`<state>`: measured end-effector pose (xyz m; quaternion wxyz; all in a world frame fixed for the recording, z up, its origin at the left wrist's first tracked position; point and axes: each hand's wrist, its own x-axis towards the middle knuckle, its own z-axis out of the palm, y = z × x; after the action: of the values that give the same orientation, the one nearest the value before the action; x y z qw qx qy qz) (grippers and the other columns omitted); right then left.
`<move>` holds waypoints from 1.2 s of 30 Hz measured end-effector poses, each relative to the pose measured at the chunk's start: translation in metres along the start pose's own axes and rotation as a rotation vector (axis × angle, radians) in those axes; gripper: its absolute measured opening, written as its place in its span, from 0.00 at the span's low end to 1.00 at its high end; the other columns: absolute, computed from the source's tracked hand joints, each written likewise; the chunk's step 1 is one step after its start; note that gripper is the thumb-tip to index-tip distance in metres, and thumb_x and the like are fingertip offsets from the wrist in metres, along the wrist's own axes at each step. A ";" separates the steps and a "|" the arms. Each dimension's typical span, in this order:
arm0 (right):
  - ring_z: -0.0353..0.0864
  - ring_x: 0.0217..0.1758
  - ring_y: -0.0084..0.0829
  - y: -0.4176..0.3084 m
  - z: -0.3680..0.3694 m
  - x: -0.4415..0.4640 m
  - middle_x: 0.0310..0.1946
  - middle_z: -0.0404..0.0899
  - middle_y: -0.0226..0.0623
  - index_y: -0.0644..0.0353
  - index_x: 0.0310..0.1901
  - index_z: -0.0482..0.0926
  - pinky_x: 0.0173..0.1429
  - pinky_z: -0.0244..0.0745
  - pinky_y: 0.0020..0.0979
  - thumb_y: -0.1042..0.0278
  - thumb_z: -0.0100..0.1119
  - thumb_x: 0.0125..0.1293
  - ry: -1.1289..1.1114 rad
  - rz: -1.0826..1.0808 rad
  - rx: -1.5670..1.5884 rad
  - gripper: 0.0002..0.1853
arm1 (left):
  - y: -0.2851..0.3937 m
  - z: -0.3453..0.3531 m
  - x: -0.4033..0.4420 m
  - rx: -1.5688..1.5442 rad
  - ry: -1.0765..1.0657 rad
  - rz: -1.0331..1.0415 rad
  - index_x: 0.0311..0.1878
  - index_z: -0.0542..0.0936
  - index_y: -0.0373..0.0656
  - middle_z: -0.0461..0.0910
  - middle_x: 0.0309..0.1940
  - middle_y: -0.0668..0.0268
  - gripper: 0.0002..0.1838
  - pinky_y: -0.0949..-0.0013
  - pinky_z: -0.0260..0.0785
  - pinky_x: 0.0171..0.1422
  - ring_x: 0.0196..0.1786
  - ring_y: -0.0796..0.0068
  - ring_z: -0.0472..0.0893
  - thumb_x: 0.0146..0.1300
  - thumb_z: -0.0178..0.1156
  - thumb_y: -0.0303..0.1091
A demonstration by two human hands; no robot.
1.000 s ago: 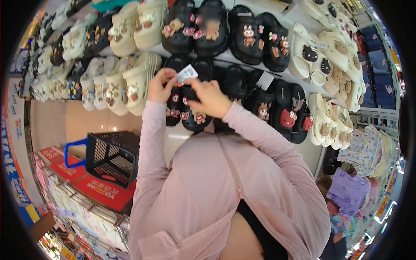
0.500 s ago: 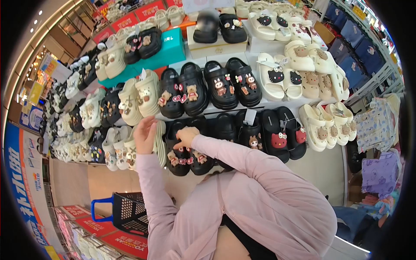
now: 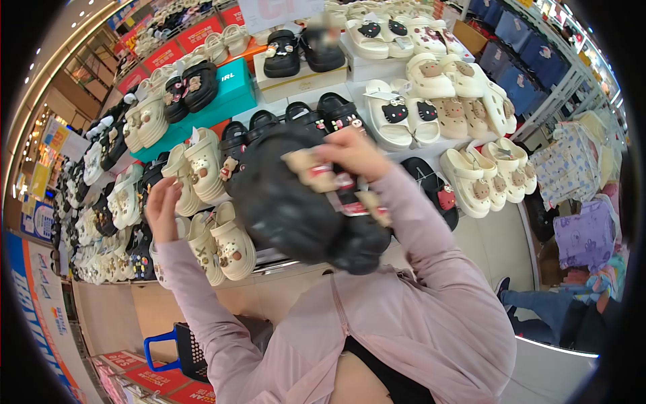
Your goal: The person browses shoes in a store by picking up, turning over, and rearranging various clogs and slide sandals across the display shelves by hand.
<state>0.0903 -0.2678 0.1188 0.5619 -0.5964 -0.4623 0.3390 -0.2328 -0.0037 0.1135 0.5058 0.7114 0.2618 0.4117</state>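
A pair of black clogs (image 3: 286,195) with bear charms hangs lifted in front of my chest, smeared by motion. My right hand (image 3: 356,153) grips the pair near its upper right edge, and part of the grip is hidden. The clogs are tilted, with their dark sides turned partly toward me. On the left, my left hand (image 3: 163,207) is raised with its fingers apart and nothing in them. It is nearest to the cream clogs (image 3: 202,168) on the display. A cream clog with charms (image 3: 233,246) sits lower, between that hand and the lifted pair.
Black slides (image 3: 431,192) with a red cat face stand behind my right sleeve. White cat slides (image 3: 393,114) and beige clogs (image 3: 464,182) fill the right of the display. A teal box (image 3: 225,87) supports shoes at the back. A shopping basket (image 3: 192,350) stands low on the left.
My right hand has lifted the black bear clogs off the front row, up and toward me. My left hand has moved left. The view has shifted to the right.
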 end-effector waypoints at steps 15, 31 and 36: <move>0.84 0.40 0.39 0.074 -0.214 -0.148 0.36 0.84 0.43 0.62 0.41 0.84 0.48 0.75 0.34 0.38 0.71 0.43 0.854 0.476 -1.030 0.33 | -0.084 0.149 0.130 1.182 -0.579 -0.022 0.55 0.78 0.54 0.81 0.50 0.61 0.39 0.53 0.47 0.66 0.57 0.61 0.76 0.36 0.72 0.60; 0.68 0.59 0.44 -0.020 -0.077 -0.117 0.58 0.66 0.43 0.54 0.62 0.68 0.63 0.60 0.41 0.59 0.73 0.43 0.488 -0.348 -0.974 0.41 | 0.092 0.260 0.009 0.782 -0.320 0.683 0.32 0.81 0.56 0.67 0.27 0.75 0.17 0.61 0.48 0.49 0.37 0.71 0.70 0.35 0.73 0.43; 0.77 0.46 0.37 -0.023 -0.080 -0.060 0.39 0.78 0.39 0.55 0.64 0.63 0.59 0.61 0.40 0.58 0.73 0.43 0.363 -0.305 -1.171 0.44 | 0.074 0.338 0.009 0.476 -0.451 0.640 0.44 0.72 0.46 0.74 0.34 0.71 0.34 0.62 0.49 0.50 0.38 0.69 0.73 0.29 0.77 0.33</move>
<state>0.1402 -0.3537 0.1457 0.2538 -0.7804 -0.5484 -0.1606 0.0566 -0.1928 0.1348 0.2200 0.9248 -0.0007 0.3105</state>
